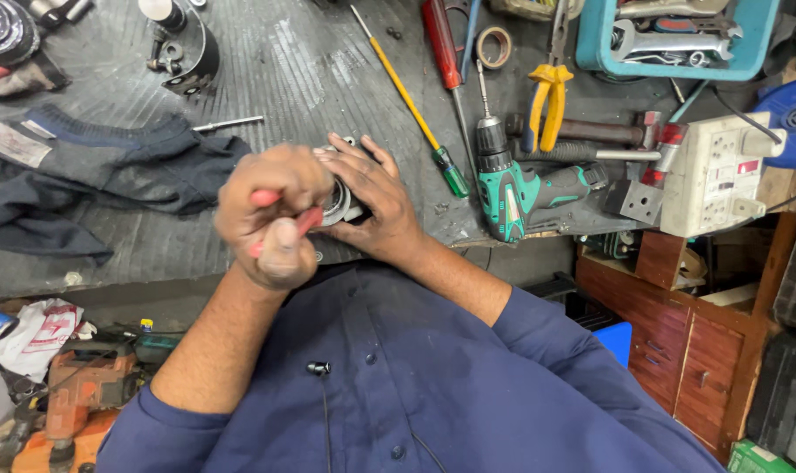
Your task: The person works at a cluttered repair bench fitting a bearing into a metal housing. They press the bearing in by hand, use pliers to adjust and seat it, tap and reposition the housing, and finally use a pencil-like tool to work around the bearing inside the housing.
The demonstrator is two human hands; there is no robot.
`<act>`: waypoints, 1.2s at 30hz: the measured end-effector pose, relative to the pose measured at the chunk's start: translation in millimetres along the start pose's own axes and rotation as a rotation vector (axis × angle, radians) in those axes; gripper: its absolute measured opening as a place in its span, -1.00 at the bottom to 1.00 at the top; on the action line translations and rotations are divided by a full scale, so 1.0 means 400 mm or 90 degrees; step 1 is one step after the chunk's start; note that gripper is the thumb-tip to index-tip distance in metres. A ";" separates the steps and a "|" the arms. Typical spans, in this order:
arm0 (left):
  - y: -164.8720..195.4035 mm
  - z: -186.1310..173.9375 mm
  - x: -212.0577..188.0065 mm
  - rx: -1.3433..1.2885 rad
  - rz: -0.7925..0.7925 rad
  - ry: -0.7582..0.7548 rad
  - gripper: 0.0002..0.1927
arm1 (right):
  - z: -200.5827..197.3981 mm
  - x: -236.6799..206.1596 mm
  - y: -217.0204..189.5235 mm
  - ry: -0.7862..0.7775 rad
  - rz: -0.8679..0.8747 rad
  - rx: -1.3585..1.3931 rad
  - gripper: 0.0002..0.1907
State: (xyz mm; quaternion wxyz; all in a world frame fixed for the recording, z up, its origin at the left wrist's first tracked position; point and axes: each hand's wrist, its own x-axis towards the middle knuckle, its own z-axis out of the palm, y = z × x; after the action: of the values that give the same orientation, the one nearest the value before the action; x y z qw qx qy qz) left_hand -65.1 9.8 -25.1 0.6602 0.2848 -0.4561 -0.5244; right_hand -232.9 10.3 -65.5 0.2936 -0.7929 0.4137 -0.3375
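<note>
**Two hands, one red tool, one round metal part**

On the left, one dark cloth (109, 171) lies bunched on the grey surface (275, 70). Next comes the left hand (271, 219), curled in a tight fist around one red-handled tool (284, 223). The tool's long side slants from low left up to the right, and its tip points at one round metal part (338, 203). That part sits in the middle, near the front edge of the surface, just in front of the person's chest. The right hand (376, 206) wraps around it, fingers bent, holding it. Further right lie one yellow screwdriver (406, 96), one red screwdriver (442, 44), one green drill (516, 188), one pair of yellow pliers (548, 96) and one white socket box (718, 175).
</note>
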 end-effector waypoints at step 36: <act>0.029 0.021 0.017 0.118 -0.080 -0.258 0.11 | -0.008 -0.005 0.037 0.001 -0.012 0.040 -0.40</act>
State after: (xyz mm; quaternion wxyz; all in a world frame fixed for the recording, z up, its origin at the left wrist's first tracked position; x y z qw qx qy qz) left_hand -67.2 7.5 -9.6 0.4919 0.2609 -0.6070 -0.5671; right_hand -243.0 4.2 -75.3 0.3149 -0.7869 0.3955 -0.3539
